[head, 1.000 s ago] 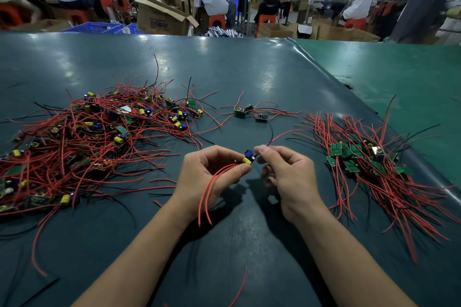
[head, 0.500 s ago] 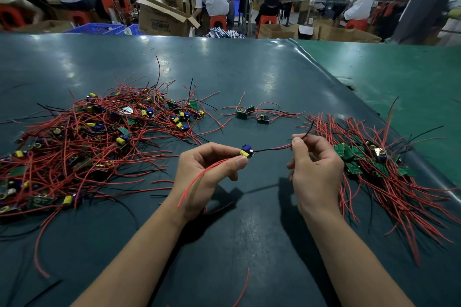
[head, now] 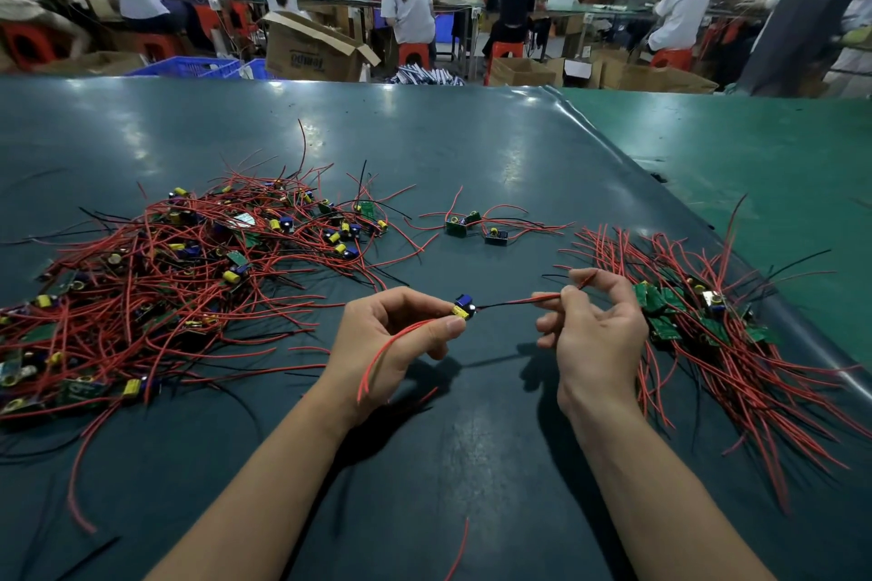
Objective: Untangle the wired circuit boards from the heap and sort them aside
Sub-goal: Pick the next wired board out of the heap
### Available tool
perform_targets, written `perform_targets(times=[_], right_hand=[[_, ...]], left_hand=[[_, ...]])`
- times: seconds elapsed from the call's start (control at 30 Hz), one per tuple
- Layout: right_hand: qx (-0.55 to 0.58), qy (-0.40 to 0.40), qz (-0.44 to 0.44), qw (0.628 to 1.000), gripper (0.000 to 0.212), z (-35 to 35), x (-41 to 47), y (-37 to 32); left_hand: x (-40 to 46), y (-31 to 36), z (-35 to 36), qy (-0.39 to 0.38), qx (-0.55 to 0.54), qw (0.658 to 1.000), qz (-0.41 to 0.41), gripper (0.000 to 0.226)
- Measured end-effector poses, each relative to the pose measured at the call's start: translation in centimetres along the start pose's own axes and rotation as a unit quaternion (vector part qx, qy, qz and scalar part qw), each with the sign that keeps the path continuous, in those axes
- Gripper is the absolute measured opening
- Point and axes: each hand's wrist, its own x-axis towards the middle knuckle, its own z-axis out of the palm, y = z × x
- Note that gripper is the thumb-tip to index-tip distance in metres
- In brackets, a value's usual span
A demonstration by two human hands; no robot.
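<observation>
My left hand [head: 401, 335] pinches one circuit board [head: 463, 307] above the counter [head: 472, 439], while my right hand [head: 594, 335] pinches its wires [head: 524, 300] taut (to straighten them, I judge). Beyond, the heap [head: 179, 278] lies left and the sorted pile [head: 708, 321] right.
</observation>
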Motion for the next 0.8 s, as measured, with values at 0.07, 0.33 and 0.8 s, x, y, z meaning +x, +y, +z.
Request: perform_targets(times=[0.07, 0.33, 0.8], right_hand=[[-0.011, 0.004, -0.012, 1.000, 0.019, -0.08, 0.05, 0.07], [0.018, 0.032, 0.008, 0.999, 0.024, -0.13, 0.49, 0.01], [0.143, 0.015, 0.147, 0.979, 0.016, 0.19, 0.54, -0.43]], left_hand=[[-0.03, -0.01, 0.00, -0.006, 0.004, 1.000, -0.004, 0.013], [-0.04, -0.03, -0.20, -0.011, 0.003, 1.000, -0.004, 0.013], [-0.08, 0.07, 0.08, 0.030, -0.021, 0.999, 0.034, 0.013]])
